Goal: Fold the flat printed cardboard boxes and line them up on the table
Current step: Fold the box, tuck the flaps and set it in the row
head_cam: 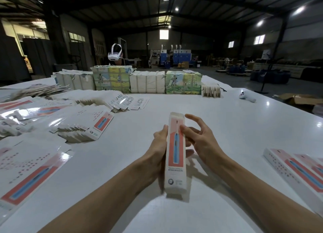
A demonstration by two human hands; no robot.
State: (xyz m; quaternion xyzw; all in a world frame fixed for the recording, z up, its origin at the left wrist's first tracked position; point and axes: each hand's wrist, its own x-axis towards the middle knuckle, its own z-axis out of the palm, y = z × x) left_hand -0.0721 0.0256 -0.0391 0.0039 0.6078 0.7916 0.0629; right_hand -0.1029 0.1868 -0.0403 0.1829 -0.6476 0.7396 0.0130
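At centre, you hold a squared-up box, long axis toward 12 o'clock, just over the surface. Your left hand wraps its left wall, likely to keep the tube from collapsing. Your right hand is spread, fingertips resting on the right edge, apparently pressing the crease. Flat blanks wait at 9 o'clock; folded boxes lie in line at 4 o'clock.

Single head-worn wide-angle view, forward and down, close over the table.
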